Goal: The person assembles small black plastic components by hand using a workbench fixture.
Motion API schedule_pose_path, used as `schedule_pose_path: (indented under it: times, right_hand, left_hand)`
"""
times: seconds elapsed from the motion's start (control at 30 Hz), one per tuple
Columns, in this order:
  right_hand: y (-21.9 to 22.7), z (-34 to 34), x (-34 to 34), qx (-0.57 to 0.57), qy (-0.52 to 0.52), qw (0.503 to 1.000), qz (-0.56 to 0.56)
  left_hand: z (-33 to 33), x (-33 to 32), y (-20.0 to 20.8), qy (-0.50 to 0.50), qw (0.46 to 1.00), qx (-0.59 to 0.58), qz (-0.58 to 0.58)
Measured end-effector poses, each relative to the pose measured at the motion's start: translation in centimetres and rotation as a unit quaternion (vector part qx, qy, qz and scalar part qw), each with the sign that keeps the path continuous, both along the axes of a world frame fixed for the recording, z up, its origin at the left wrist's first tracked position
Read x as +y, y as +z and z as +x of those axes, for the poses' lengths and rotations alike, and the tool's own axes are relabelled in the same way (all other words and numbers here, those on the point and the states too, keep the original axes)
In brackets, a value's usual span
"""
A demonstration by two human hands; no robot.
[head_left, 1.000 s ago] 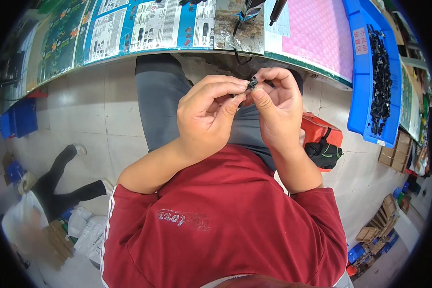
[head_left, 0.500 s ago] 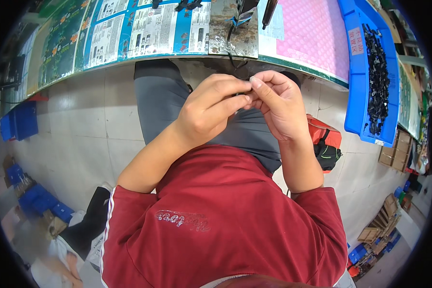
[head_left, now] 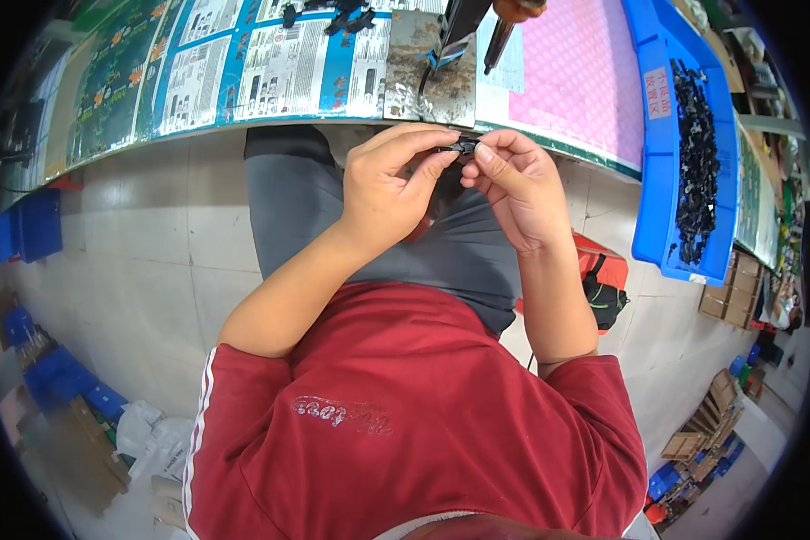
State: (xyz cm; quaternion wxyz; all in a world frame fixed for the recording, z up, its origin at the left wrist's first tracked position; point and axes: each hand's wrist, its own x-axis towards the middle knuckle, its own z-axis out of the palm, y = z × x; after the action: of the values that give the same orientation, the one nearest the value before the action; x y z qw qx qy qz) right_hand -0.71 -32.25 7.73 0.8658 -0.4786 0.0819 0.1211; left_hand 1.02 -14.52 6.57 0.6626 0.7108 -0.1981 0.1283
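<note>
A small black plastic part (head_left: 464, 146) is pinched between both my hands, just off the table's front edge and above my lap. My left hand (head_left: 389, 184) grips its left end with thumb and forefinger. At its other end, my right hand (head_left: 524, 184) holds it between thumb and fingertips. Its fine details are too small to make out. Beyond the hands, a rusty metal plate (head_left: 405, 67) on the table carries an upright dark metal fixture (head_left: 459, 31). Several loose black pieces (head_left: 346, 18) lie on the printed sheet to the left of it.
At the right, a long blue bin (head_left: 646, 180) holds many small black parts. A pointed tool with an orange handle (head_left: 517, 9) hangs over the table, near the pink padded sheet (head_left: 571, 90). A red and black bag (head_left: 603, 283) rests on the floor right of my legs.
My left thumb and fingers have opened out around the black part, which now shows between the hands. The view has shifted slightly. At lower left, another person's arm is no longer visible.
</note>
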Motion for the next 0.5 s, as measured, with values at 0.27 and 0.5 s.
schedule_pose_path:
  times: [0.27,0.5]
  right_hand:
    - [-0.7,2.8,-0.6,0.01,-0.019,1.0,-0.001]
    - [-0.6,5.3,-0.7,0.002,-0.044,0.999,-0.015]
  left_hand:
    - [2.7,-1.3,-1.0,0.001,0.993,0.116,-0.03]
    - [4.3,-2.8,-0.3,0.037,0.987,0.151,-0.045]
